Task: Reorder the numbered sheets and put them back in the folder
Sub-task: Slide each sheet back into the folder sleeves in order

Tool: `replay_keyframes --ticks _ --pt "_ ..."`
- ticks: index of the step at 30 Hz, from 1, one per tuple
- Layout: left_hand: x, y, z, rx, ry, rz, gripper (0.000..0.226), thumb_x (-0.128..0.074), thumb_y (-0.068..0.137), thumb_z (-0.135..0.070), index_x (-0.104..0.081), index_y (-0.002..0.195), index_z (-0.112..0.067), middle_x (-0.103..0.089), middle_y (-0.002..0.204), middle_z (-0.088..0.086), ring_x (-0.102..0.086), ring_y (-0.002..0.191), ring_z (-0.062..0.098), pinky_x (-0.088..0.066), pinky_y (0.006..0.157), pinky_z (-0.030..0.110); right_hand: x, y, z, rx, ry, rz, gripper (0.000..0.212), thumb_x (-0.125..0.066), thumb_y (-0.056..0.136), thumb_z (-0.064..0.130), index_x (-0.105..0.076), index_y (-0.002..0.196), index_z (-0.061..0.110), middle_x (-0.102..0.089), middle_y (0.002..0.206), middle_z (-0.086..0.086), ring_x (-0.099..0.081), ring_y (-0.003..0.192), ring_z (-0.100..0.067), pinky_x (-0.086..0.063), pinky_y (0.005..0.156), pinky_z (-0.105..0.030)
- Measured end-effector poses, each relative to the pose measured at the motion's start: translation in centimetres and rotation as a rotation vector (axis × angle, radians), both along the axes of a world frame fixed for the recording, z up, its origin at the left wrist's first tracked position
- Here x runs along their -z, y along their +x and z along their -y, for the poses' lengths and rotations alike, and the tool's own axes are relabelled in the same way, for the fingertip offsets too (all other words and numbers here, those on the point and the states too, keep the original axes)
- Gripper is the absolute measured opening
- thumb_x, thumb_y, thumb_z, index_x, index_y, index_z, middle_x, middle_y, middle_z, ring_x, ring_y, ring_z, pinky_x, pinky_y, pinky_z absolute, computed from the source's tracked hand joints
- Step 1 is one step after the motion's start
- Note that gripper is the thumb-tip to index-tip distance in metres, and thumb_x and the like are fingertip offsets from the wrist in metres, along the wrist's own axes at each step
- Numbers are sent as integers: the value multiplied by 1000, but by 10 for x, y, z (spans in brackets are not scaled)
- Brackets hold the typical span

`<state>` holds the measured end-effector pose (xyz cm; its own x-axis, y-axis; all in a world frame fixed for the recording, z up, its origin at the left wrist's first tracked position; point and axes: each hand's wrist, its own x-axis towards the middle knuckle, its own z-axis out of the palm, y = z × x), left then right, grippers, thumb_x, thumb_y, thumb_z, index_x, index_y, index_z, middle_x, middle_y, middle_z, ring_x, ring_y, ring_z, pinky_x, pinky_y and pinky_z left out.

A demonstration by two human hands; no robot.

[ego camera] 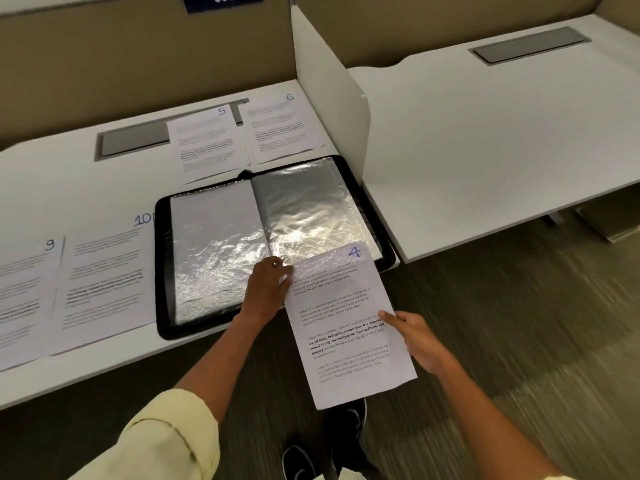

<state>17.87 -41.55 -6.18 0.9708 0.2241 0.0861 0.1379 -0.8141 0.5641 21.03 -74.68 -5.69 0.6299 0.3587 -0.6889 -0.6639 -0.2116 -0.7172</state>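
On your white desk (pixel 86 188), sheets 9 (pixel 24 299) and 10 (pixel 107 278) lie left, and the open black folder (pixel 273 244) is in the middle. Your left hand (pixel 266 289) pinches its plastic sleeve. Your right hand (pixel 415 337) pinches sheet 4 (pixel 346 327), whose far end lies over the folder.

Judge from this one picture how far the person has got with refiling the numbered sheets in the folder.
Done: cannot be confirmed; the left sleeve's contents are hidden by glare. In hand: the right hand grips sheet 4, its top edge at the folder's right-hand sleeve, where the left hand is at the opening. Left: sheets 5, 6, 9 and 10 lie loose on the desk.
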Motion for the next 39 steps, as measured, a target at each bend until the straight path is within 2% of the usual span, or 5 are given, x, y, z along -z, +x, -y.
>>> replay_keyframes --ticks 10,19,26,33,39 --pt "8 1 -5 23 -2 -15 21 -65 92 -21 -72 111 -14 -59 119 11 -55 107 29 -50 87 41 16 -72 24 313 66 -120 57 -76 82 34 -60 126 2 -72 117 -18 -67 113 -37 -46 105 -60" --pt "-1 2 -2 35 9 -50 19 -68 90 -14 -73 108 -11 -58 119 16 -52 110 36 -49 87 44 2 -100 14 652 199 -168 48 -77 78 17 -61 121 0 -70 118 -22 -66 107 -33 -61 79 -42" --pt "-2 1 -8 81 4 -89 21 -67 91 -19 -70 111 -15 -55 121 15 -52 111 37 -50 89 48 5 -143 -26 733 425 -290 47 -69 83 3 -59 129 7 -69 125 -18 -62 120 -32 -62 80 -43" --pt "-15 -6 -7 98 -48 -65 26 -63 92 -4 -68 117 -5 -55 129 21 -51 119 33 -42 98 39 7 -146 -55 680 280 -207 48 -73 81 -3 -57 126 5 -72 117 -17 -67 113 -35 -53 96 -58" --pt "-6 -7 -14 113 -104 -104 26 -57 99 -23 -68 120 -13 -56 130 13 -54 118 30 -42 92 30 -1 -134 -60 729 244 -115 37 -70 85 -4 -62 120 6 -73 116 -15 -67 110 -31 -61 76 -40"
